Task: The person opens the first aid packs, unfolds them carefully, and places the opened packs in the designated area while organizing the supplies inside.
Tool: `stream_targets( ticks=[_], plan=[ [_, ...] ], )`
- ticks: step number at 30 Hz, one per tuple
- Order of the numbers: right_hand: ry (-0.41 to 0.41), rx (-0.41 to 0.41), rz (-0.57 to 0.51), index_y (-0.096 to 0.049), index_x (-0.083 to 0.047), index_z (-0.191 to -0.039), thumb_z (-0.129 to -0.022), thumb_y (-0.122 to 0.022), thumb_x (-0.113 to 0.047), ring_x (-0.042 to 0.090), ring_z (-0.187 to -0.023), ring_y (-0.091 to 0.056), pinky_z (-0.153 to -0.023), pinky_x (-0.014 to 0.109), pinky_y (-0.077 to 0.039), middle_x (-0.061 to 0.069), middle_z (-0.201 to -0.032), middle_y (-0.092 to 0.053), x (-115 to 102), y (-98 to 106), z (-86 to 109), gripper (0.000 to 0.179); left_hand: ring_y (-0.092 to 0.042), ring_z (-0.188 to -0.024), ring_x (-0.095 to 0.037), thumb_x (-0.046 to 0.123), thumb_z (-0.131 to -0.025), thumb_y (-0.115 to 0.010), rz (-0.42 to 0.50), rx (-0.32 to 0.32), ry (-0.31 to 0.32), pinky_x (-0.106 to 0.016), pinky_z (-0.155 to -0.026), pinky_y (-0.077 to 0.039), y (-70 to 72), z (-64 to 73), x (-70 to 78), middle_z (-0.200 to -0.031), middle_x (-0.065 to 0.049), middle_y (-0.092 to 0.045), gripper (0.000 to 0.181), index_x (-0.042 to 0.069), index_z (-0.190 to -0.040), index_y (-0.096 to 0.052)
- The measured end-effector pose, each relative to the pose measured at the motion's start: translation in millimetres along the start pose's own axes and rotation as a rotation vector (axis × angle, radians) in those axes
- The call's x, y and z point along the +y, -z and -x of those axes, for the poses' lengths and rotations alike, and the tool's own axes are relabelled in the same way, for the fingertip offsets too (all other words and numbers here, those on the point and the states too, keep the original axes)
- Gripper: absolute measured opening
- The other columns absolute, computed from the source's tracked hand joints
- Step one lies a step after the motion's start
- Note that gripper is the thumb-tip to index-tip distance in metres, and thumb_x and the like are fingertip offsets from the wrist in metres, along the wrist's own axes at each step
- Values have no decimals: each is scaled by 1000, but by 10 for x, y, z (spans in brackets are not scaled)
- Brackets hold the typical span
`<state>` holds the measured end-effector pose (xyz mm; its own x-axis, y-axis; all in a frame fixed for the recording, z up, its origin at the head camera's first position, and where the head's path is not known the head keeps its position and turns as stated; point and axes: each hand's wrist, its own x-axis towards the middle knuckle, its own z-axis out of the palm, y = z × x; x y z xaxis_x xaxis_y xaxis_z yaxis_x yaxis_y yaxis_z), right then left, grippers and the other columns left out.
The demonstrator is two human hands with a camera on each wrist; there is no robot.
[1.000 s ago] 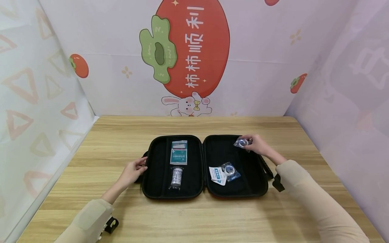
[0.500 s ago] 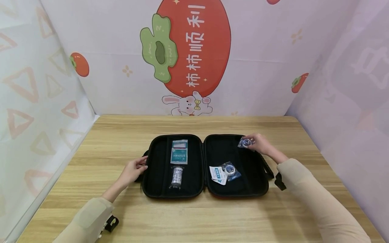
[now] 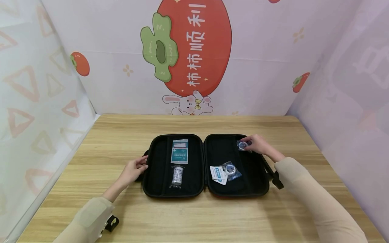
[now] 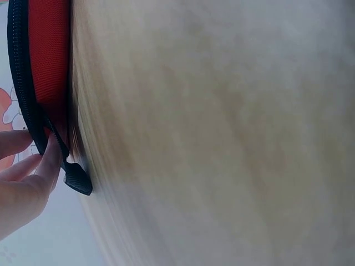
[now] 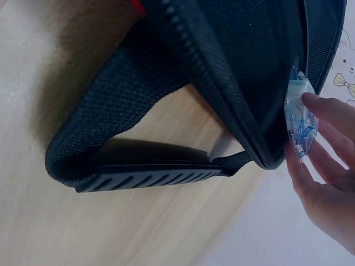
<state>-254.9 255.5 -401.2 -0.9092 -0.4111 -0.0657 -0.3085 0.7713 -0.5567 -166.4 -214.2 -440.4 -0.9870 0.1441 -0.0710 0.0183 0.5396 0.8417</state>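
Note:
A black zip case (image 3: 182, 194) with red outer sides lies spread open on the table. My left hand (image 3: 132, 171) grips the rim of its left half; in the left wrist view the fingers (image 4: 47, 158) are at the zipper edge beside a black pull tab (image 4: 77, 178). My right hand (image 3: 258, 145) pinches a roll of tape in a clear, blue-printed wrapper (image 3: 242, 145) at the upper right corner of the right half. In the right wrist view this wrapped roll (image 5: 300, 113) is between thumb and fingers, close to the case's inner wall.
The left half holds a green-and-white packet (image 3: 179, 155) and a wrapped bandage roll (image 3: 177, 176). Small white packets (image 3: 217, 172) and another wrapped tape roll (image 3: 230, 169) lie in the right half. A black carry handle (image 5: 150, 176) sticks out at the right side.
My right hand with the wrapped tape roll has shifted slightly right, then back left and a little lower at the upper right corner. The left hand stays at the rim.

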Motion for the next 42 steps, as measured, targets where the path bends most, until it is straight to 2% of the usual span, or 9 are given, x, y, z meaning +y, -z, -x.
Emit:
stream_targets(
  ticks=[9, 19, 26, 34, 36, 40, 42],
  plan=[
    [-28, -20, -44, -56, 14, -108, -74, -62, 5, 12, -53, -50, -49, 26, -41, 21, -85, -64, 18, -66, -46, 36, -58, -90, -31, -3, -87, -50, 0, 2, -9, -27, -65, -49, -9, 3, -12, -105, -27, -53, 43, -12, -127, -38],
    [-56, -36, -104, -56, 13, -109, -75, -62, 6, 14, -62, -51, -53, 26, -42, 25, -96, -61, 93, -97, -96, 35, -58, -89, -31, -4, -86, -50, -9, 8, -17, -27, -64, -49, -10, 9, -10, -104, -27, -54, 43, -12, -126, -39],
    [-31, -68, -76, -56, 13, -109, -75, -61, 6, 17, -67, -47, -57, 26, -40, 24, -98, -59, 69, -101, -125, 35, -59, -89, -32, -4, -86, -50, -10, 10, -26, -27, -64, -49, -7, 12, -2, -103, -27, -54, 42, -13, -126, -39],
    [-43, -79, -98, -53, 14, -111, -78, -60, 4, 17, -68, -51, -59, 26, -43, 24, -99, -58, 66, -147, -184, 35, -59, -89, -31, -3, -86, -51, -13, 16, -15, -27, -65, -49, -12, 19, 8, -104, -27, -54, 42, -12, -126, -40],
    [-49, -78, -105, -51, 15, -112, -78, -61, 2, 14, -66, -50, -59, 25, -42, 23, -97, -58, 47, -149, -183, 37, -59, -89, -31, -3, -86, -51, -12, 19, -15, -27, -64, -49, -13, 19, 7, -104, -27, -54, 42, -12, -126, -40],
    [-42, -70, -113, -48, 16, -115, -78, -64, -2, 11, -56, -46, -54, 26, -39, 19, -80, -58, 24, -132, -162, 45, -59, -89, -31, -3, -86, -51, -12, 21, -15, -26, -64, -48, -12, 17, 2, -105, -28, -54, 42, -12, -126, -40],
    [-15, -54, -139, -47, 16, -115, -76, -65, -4, 14, -55, -47, -52, 28, -40, 19, -76, -57, 68, -130, -162, 47, -58, -90, -31, -3, -86, -51, -10, 20, -13, -26, -64, -48, -10, 17, 1, -105, -28, -54, 42, -12, -126, -40]
  ],
)
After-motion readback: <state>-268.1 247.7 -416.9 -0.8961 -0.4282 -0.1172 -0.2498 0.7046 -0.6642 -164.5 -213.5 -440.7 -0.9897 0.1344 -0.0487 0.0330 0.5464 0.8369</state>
